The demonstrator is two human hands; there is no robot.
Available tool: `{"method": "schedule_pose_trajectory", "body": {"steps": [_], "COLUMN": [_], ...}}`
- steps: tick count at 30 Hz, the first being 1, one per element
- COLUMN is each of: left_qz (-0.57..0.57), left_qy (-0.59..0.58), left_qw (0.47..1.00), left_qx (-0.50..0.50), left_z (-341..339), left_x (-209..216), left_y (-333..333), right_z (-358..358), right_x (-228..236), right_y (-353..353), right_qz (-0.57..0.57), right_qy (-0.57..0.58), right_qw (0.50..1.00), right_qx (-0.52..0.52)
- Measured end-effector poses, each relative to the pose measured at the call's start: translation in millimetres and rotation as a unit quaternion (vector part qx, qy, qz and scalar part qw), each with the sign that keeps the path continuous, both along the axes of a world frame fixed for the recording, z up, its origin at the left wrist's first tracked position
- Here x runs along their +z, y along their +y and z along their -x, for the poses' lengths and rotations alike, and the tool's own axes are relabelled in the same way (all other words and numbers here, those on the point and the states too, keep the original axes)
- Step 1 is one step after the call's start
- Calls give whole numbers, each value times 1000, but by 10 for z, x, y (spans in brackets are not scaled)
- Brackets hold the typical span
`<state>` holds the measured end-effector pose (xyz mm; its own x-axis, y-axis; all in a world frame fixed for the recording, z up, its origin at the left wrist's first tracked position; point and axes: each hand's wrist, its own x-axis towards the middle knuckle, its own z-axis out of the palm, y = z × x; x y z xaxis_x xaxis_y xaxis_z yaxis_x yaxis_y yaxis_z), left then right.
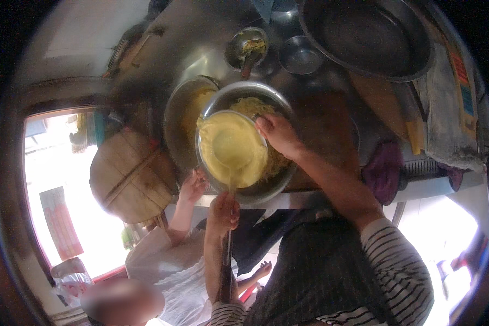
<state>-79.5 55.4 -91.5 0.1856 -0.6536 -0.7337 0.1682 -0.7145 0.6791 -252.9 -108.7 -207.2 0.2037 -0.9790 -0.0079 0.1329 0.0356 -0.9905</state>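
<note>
A metal bowl of yellow batter [255, 171] is held over a larger metal basin [277, 100]. My right hand [279, 135] is closed on the bowl's right rim. My left hand [223, 213] grips a long-handled ladle [232, 185], whose round scoop lies in the batter. In the large basin are pale yellow shreds [252, 107], partly hidden under the bowl. A co-worker's hand [193, 186] is beside the basin's lower left edge; I cannot tell if it touches.
Another metal basin [176, 106] with yellow contents stands behind on the left. Farther back are a small bowl [234, 57] with food scraps, a shallow metal bowl [300, 56] and a big dark pan [369, 38]. A round wooden board [130, 176] stands left, above the co-worker in white.
</note>
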Motion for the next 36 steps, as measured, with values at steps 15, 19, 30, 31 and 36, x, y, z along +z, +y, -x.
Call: {"method": "schedule_pose_trajectory", "body": {"steps": [15,19,30,31,36], "left_qz": [21,62,41,34,99], "left_qy": [-97,-259,-309,-288,-428], "left_qw": [994,957,928,939,857], "left_qx": [-52,-118,-205,-186,-270], "left_z": [226,192,369,335,122], "left_x": [-238,-64,-14,-129,-292], "left_y": [-131,-24,77,52,20], "right_z": [-42,6,91,122,-7], "right_x": [-156,-111,28,58,24], "right_y": [104,64,-47,-60,-142], "right_qz": [-78,-71,-31,-37,-38], "right_qy": [51,82,171,175,179], "right_qw": [996,994,984,984,982], "right_qx": [-3,15,-24,-26,-38]}}
